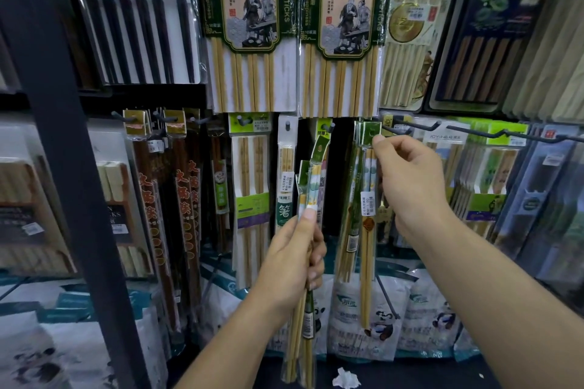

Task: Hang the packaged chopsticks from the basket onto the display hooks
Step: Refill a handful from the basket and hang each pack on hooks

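My left hand (292,259) grips a small bunch of slim packaged chopsticks (311,199) upright, with their green header cards up near 1010,640. My right hand (410,180) pinches the green header card of another chopstick pack (366,136), which hangs down in front of the display; its bamboo sticks reach to about 1160,1150. That header sits level with a dark display hook (407,128) pointing out from the rack just right of it. More packs hang behind this one. No basket is in view.
Hooks full of packaged chopsticks cover the rack: large green-labelled packs (249,25) above, dark red ones (177,199) at left. A dark shelf post (69,167) stands at left. Panda-printed bags (379,319) lie below. A crumpled white scrap (346,378) lies on the floor.
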`<action>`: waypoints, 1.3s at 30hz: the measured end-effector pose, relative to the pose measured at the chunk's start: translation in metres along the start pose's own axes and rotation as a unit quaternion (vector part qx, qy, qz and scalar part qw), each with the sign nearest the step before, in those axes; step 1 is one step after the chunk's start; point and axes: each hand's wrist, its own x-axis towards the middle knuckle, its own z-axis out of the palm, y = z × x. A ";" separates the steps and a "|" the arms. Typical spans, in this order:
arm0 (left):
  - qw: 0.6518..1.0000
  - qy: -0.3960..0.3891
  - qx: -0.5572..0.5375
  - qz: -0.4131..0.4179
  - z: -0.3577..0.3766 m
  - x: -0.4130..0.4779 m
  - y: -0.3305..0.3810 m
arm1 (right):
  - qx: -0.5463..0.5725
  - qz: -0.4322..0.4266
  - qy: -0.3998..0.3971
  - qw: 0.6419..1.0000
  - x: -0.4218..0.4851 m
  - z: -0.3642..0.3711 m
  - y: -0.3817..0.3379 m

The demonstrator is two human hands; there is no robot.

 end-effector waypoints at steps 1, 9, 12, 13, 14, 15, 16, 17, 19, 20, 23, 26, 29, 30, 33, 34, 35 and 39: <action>1.000 0.000 0.003 0.000 0.000 0.000 0.000 | 0.004 -0.006 0.001 1.000 0.001 0.001 -0.002; 1.000 -0.001 -0.013 -0.003 0.000 0.001 -0.001 | -0.018 -0.002 0.014 1.000 0.007 0.001 0.004; 0.999 0.000 -0.033 -0.004 -0.002 0.001 -0.002 | -0.023 0.002 0.019 1.000 0.007 0.000 0.006; 0.999 0.001 -0.032 -0.001 -0.002 0.001 -0.002 | -0.025 0.004 0.019 1.000 0.008 0.000 0.006; 1.000 0.002 -0.031 0.004 -0.003 0.001 -0.002 | -0.026 0.005 0.020 0.999 0.008 0.000 0.006; 0.999 0.001 -0.030 0.010 -0.002 0.001 -0.002 | -0.027 0.005 0.022 0.999 0.008 0.000 0.007; 0.999 0.000 -0.028 0.017 -0.002 0.001 -0.003 | -0.030 0.003 0.026 0.999 0.007 0.000 0.007; 0.999 0.000 -0.025 0.022 -0.002 0.001 -0.003 | -0.034 -0.001 0.030 0.999 0.006 0.000 0.008; 0.999 0.000 -0.014 0.029 -0.001 0.001 -0.002 | -0.040 -0.010 0.038 0.998 0.002 0.000 0.009; 0.999 -0.001 -0.009 0.031 0.000 0.001 -0.003 | -0.044 -0.013 0.037 0.998 -0.001 0.000 0.009; 0.999 0.000 -0.002 0.032 0.000 0.001 -0.003 | -0.045 -0.013 0.037 0.998 -0.007 -0.001 0.010; 0.999 -0.003 0.003 0.036 0.000 0.001 -0.002 | -0.046 -0.014 0.050 0.998 -0.013 -0.002 0.006; 0.999 -0.005 0.018 0.048 0.000 0.000 -0.001 | -0.018 -0.012 -0.017 1.000 -0.025 -0.001 0.001; 0.998 -0.009 0.023 0.050 0.001 0.000 -0.001 | -0.003 -0.008 -0.053 0.999 -0.029 0.000 -0.001; 0.998 -0.020 0.026 0.045 0.004 -0.002 0.000 | 0.008 -0.007 -0.118 0.993 -0.038 0.005 -0.004; 0.999 -0.022 0.026 0.042 0.004 -0.002 0.000 | 0.015 -0.001 -0.123 0.992 -0.038 0.006 -0.005; 0.999 -0.025 0.026 0.041 0.005 -0.003 0.001 | 0.025 0.010 -0.124 0.992 -0.038 0.007 -0.006; 0.999 -0.037 0.025 0.030 0.003 -0.004 0.002 | 0.085 0.061 -0.139 0.985 -0.036 0.007 -0.010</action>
